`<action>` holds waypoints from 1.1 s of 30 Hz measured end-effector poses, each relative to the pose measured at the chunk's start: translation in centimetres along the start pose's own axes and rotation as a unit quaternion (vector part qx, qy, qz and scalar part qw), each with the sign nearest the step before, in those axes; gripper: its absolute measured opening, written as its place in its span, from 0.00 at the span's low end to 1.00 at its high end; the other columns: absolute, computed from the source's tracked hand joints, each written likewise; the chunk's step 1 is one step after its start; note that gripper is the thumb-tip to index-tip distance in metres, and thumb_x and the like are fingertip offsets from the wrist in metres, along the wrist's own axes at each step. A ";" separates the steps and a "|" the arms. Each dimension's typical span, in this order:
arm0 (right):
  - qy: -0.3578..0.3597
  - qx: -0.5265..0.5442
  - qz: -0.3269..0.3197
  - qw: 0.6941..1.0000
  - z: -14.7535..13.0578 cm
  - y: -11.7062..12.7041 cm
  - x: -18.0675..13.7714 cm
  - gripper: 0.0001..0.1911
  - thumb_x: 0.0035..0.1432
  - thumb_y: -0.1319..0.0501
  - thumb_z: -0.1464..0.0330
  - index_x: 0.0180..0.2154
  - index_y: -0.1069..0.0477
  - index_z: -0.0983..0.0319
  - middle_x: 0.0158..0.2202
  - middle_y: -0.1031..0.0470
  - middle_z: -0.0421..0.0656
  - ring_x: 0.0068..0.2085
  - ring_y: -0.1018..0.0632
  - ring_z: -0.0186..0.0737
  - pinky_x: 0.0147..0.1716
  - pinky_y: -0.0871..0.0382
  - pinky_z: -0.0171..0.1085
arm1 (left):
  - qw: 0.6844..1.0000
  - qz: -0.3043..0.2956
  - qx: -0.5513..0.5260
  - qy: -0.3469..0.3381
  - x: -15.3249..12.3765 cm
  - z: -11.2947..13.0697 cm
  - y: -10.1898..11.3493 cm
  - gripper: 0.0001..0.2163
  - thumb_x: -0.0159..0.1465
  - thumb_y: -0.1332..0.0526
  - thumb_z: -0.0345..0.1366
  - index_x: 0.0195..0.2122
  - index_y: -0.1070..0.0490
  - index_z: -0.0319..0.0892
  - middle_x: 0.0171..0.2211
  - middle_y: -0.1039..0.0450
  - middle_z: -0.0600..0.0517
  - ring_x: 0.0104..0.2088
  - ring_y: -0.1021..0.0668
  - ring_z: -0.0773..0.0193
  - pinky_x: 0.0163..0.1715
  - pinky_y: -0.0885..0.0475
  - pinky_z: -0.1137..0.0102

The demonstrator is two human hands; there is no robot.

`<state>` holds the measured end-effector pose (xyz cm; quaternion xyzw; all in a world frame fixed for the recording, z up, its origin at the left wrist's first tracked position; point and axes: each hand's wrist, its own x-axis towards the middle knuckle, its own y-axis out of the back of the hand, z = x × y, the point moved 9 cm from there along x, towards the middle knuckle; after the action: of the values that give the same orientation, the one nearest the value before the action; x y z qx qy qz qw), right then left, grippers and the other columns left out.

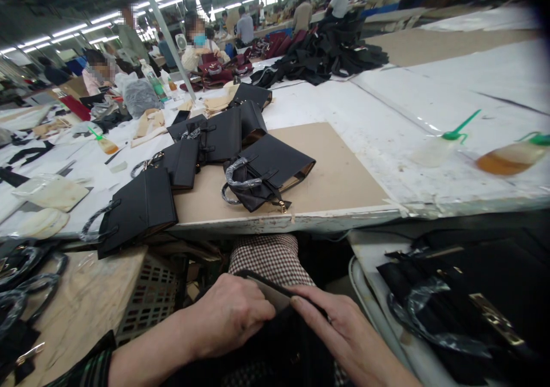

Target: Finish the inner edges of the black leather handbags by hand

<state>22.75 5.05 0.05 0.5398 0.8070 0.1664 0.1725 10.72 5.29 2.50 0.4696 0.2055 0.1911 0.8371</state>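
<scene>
A black handbag (pixel 281 347) rests on my lap, its beige lining showing at the open top edge. My left hand (pixel 234 312) is closed with curled fingers on the near left part of that edge; its fingertips are partly hidden. On the other side, my right hand (pixel 333 321) pinches the bag's rim, thumb inside and fingers along the outer face. Just beyond my knees, another black handbag (pixel 275 160) with plastic-wrapped handles lies tilted on a brown board (pixel 344 175). The lower part of the bag I hold is dark and hard to make out.
More black handbags (pixel 140 206) lie at the table's left. Glue bottles (pixel 511 155) with green nozzles stand on the right. A handbag with a gold clasp (pixel 468 301) sits right of me; a plastic crate (pixel 148 295) is at left. Co-workers sit across the table.
</scene>
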 end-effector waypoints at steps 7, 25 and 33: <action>-0.011 0.069 -0.051 0.996 -0.4 -0.3 0.3 0.17 0.66 0.41 0.60 0.53 0.26 0.53 0.46 0.19 0.40 0.45 0.20 0.43 0.45 0.27 0.35 | 0.957 -0.084 -0.233 0.147 1.1 -3.3 -2.6 0.08 0.62 0.41 0.33 0.29 0.23 0.42 0.23 0.27 0.58 0.26 0.28 0.70 0.25 0.38 0.78; -0.087 0.193 -0.020 0.977 2.9 -0.4 0.5 0.16 0.64 0.40 0.61 0.51 0.23 0.57 0.42 0.18 0.42 0.42 0.19 0.45 0.41 0.23 0.35 | 0.932 0.033 -0.293 0.210 -1.0 -4.4 0.9 0.10 0.70 0.49 0.37 0.41 0.29 0.43 0.34 0.25 0.56 0.33 0.26 0.68 0.31 0.35 0.75; -0.107 0.202 -0.033 0.973 2.9 -0.6 0.4 0.16 0.64 0.41 0.58 0.50 0.23 0.56 0.40 0.19 0.40 0.42 0.21 0.43 0.41 0.25 0.34 | 0.963 0.058 -0.179 0.191 -0.7 -4.6 0.9 0.08 0.67 0.41 0.37 0.33 0.25 0.43 0.30 0.24 0.57 0.32 0.24 0.67 0.33 0.36 0.75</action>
<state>23.42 5.45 -2.89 0.5513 0.8180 -0.0650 0.1508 7.57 8.63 1.26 0.2779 0.2960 0.3590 0.8404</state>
